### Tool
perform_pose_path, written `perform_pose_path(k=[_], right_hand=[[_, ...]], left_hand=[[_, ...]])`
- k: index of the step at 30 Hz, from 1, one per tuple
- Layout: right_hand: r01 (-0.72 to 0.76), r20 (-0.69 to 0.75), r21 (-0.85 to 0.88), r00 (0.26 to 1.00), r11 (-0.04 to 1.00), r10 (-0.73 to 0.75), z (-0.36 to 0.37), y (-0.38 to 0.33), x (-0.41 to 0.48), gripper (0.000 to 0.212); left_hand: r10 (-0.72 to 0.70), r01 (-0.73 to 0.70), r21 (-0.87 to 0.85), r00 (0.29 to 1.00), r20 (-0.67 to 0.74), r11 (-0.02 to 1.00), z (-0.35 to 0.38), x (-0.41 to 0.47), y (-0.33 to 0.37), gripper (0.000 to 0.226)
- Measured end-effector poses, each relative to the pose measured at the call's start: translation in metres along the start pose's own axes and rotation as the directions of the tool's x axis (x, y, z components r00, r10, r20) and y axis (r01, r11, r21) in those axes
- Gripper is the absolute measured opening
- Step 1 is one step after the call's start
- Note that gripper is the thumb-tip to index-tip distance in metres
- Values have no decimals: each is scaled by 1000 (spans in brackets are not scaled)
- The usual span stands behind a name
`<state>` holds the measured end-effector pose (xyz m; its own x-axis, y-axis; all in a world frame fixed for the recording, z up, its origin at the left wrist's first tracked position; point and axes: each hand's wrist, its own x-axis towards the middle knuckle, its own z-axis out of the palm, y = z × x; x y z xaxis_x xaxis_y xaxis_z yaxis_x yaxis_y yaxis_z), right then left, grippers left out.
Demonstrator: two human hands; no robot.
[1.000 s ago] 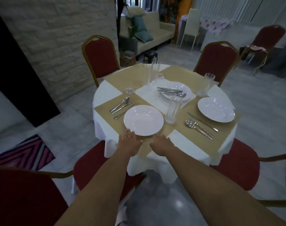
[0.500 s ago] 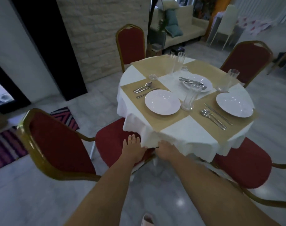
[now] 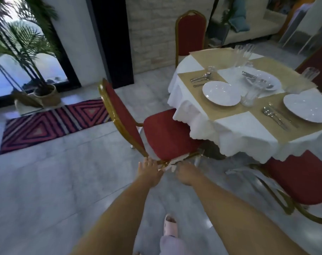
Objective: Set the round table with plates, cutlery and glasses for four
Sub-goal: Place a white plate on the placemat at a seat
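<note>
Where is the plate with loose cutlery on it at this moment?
In the head view, upper right: the plate with cutlery sits at the middle of the round table, just behind a tall glass and before the clustered glasses.

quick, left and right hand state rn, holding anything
Left hand: open, fingers straight and spread, holding nothing.
Right hand: cannot be told; only its back shows and the fingers are hidden.

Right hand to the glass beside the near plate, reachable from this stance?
Probably not. The right hand is low by the red chair, short of the table, and the glass stands well in from the near rim. A step closer looks needed.
</note>
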<state>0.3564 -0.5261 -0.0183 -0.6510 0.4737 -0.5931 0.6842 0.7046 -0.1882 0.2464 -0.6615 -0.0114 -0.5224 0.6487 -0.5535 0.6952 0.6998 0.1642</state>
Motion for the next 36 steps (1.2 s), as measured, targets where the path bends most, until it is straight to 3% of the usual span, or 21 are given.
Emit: perform_pose_path(k=[6, 11, 21, 28, 36], right_hand=[[79, 82, -61, 994, 995, -74, 19, -73, -15, 50], [175, 124, -123, 979, 977, -160, 23, -128, 0, 43], [372, 247, -181, 913, 910, -324, 28, -250, 27, 57], [412, 263, -234, 899, 881, -351, 23, -363, 73, 61], [411, 227, -211, 903, 887, -365, -4, -488, 125, 61]], left_hand=[[-156, 158, -83, 987, 33, 984, 15, -35, -62, 71], [-291, 291, -173, 956, 30, 941, 9, -59, -108, 71], [-468, 454, -319, 883, 36, 832, 9, -78, -209, 72], [-523, 507, -326, 851, 45, 798, -22, -69, -324, 71], [-497, 497, -257, 865, 70, 829, -83, -35, -441, 70]])
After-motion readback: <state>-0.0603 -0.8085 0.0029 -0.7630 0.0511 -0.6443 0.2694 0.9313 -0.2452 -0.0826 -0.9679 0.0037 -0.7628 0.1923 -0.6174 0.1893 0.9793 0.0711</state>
